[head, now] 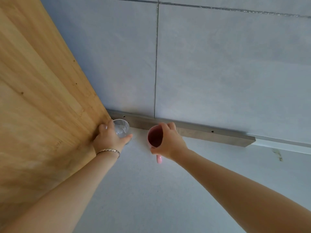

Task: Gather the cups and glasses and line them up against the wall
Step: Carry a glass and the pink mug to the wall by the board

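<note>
At the back corner of the bench [151, 190] | left hand [107, 138] grip wrapped around clear glass [122, 129], beside wood panel [42, 98], near wall strip [193, 130] | right hand [170, 142] grip clasping pink mug [155, 137] by its side (handle toward camera) | glass and mug apart, side by side, below tiled wall [218, 64]

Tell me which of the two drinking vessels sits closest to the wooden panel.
The clear glass in the left hand; the pink mug is farther right.
</note>
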`<state>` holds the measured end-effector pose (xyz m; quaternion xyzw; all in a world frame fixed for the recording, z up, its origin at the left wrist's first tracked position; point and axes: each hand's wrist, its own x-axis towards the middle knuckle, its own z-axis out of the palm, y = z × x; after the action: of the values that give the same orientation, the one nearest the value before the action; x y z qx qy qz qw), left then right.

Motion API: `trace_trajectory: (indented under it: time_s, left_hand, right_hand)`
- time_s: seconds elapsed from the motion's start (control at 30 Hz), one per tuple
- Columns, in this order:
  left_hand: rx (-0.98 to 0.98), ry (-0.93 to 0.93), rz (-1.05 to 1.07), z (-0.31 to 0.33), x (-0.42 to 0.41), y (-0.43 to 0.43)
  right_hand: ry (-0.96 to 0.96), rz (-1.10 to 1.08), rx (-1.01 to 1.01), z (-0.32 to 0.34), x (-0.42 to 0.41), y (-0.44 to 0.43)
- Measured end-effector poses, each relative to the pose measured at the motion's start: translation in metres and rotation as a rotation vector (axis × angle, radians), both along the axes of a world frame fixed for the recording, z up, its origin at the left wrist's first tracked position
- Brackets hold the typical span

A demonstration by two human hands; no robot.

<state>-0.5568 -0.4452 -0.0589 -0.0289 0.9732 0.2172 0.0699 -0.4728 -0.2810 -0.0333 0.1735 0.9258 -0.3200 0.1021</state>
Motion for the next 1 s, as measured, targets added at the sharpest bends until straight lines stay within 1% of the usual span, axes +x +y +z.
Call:
trace_trajectory:
  time_s: [0.13,0.27,0.3,0.4,0.43,0.5,0.57,0.6,0.63,0.7,0.73,0.8,0.9,1.0]
  left_hand:
    - [-0.019,0.024,-0.018,-0.003,-0.005,0.001]
    - [-0.025,0.025,-0.035,0.000,-0.011,0.004]
    - [-0.027,0.023,-0.043,0.001,-0.011,0.005]
    - [-0.048,0.014,-0.076,0.004,-0.004,0.006]
    - [-0.069,0.021,-0.097,0.006,0.002,0.005]
    - [-0.134,0.085,-0.163,0.014,0.016,0.003]
    - [-0.195,0.160,-0.246,0.027,0.037,0.004]
    - [-0.217,0.161,-0.298,0.033,0.050,0.005]
    - [-0.220,0.116,-0.351,0.038,0.064,0.008]
    - [-0.194,-0.096,-0.441,0.043,0.094,0.018]
    - [-0.184,-0.209,-0.491,0.044,0.111,0.026]
    - [-0.226,-0.348,-0.596,0.043,0.142,0.046]
    - [-0.275,-0.380,-0.759,0.043,0.190,0.098]
    - [-0.275,-0.404,-0.900,0.049,0.242,0.167]
  right_hand:
    - [0.036,-0.031,0.006,-0.008,-0.032,-0.012]
    - [0.056,-0.017,0.025,-0.014,-0.041,-0.019]
    - [0.052,-0.027,-0.001,-0.014,-0.039,-0.018]
    - [0.021,-0.102,-0.165,-0.009,-0.021,-0.013]
    - [0.002,-0.088,-0.187,-0.007,-0.011,-0.009]
    - [-0.108,0.013,-0.140,-0.004,0.015,0.000]
    - [-0.274,0.102,-0.077,0.000,0.048,0.012]
    - [-0.356,0.130,-0.061,0.001,0.064,0.018]
    - [-0.424,0.153,-0.040,0.003,0.082,0.025]
    - [-0.520,0.172,0.014,0.007,0.117,0.039]
    - [-0.546,0.167,0.036,0.010,0.136,0.048]
    - [-0.560,0.135,0.070,0.016,0.174,0.067]
    - [-0.561,0.048,0.084,0.026,0.233,0.105]
    - [-0.541,-0.088,0.059,0.036,0.301,0.153]
